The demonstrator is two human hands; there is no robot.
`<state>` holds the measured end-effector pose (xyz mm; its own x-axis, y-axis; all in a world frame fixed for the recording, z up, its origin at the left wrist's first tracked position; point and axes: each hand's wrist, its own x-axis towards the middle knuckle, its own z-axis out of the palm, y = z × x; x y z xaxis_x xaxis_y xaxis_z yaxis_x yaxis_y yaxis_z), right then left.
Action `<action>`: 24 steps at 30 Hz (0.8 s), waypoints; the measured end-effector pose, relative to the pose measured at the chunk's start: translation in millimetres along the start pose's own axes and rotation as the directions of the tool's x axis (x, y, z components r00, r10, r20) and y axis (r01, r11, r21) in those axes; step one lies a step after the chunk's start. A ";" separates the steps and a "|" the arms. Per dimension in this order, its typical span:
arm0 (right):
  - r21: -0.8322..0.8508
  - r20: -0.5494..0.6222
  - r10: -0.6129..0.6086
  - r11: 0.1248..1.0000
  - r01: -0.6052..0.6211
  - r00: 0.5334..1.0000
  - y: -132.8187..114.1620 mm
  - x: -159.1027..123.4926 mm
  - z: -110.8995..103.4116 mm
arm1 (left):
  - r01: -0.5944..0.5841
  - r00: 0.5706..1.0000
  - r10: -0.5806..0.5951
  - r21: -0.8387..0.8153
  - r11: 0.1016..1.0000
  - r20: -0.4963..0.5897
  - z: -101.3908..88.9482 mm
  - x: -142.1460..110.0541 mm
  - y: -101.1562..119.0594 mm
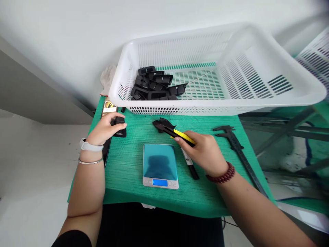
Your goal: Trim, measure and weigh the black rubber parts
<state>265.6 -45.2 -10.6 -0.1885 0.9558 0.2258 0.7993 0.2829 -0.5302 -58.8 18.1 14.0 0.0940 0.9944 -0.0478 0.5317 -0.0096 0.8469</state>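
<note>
My left hand [106, 127] is closed around a black plastic part [120, 131] at the left side of the green-covered table. In my right hand [205, 151] is a yellow and black utility knife [184, 136], pointing left. The knife's front end lies over a small dark scrap-like heap [162, 124], whose kind I cannot make out. Below my right hand rests a black and white marker [190, 164], partly covered by the hand. A digital scale [159, 163] with a lit blue display sits between my hands, with nothing on its plate.
A large white plastic basket [195, 107] at the back holds several black plastic parts [156, 85] at its left. Black calipers [240, 154] lie along the right edge. A phone-like device [109, 106] is partly under my left hand. A whitish cloth [107, 79] is behind it.
</note>
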 end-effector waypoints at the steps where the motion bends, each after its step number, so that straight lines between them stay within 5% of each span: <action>1: 0.002 0.000 -0.001 1.000 0.001 1.000 0.0 0.1 0.1 | 0.017 0.999 -0.016 0.037 0.999 -0.032 -3.5 1.0 -2.1; 7: 0.017 -0.008 -0.002 1.000 0.002 1.000 1.0 0.7 0.7 | 0.048 0.993 -0.039 0.089 0.995 -0.108 -9.5 16.7 -14.0; 12: 0.009 -0.055 0.031 1.000 -0.030 0.998 2.2 2.9 -0.5 | -0.196 0.961 0.172 -0.095 0.976 -0.216 -11.0 23.9 -15.0; 17: 0.013 -0.106 -0.010 1.000 0.012 0.994 3.9 4.6 1.7 | -0.318 0.945 0.287 -0.243 0.916 -0.154 -6.0 17.1 -13.4; 21: 0.031 -0.121 -0.107 0.993 0.111 0.987 8.5 3.7 8.3 | -0.297 0.953 0.301 -0.295 0.908 -0.034 11.2 13.0 -11.9; 24: 0.016 -0.165 -0.151 0.988 0.156 0.975 13.0 3.3 14.1 | -0.270 0.961 0.271 -0.348 0.898 -0.045 24.5 12.4 -10.1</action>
<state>267.3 -37.1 -28.3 -0.2104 0.8754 0.4352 0.7510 0.4297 -0.5013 -42.4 28.0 -8.1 0.1965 0.9583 0.2077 0.1589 -0.2401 0.9576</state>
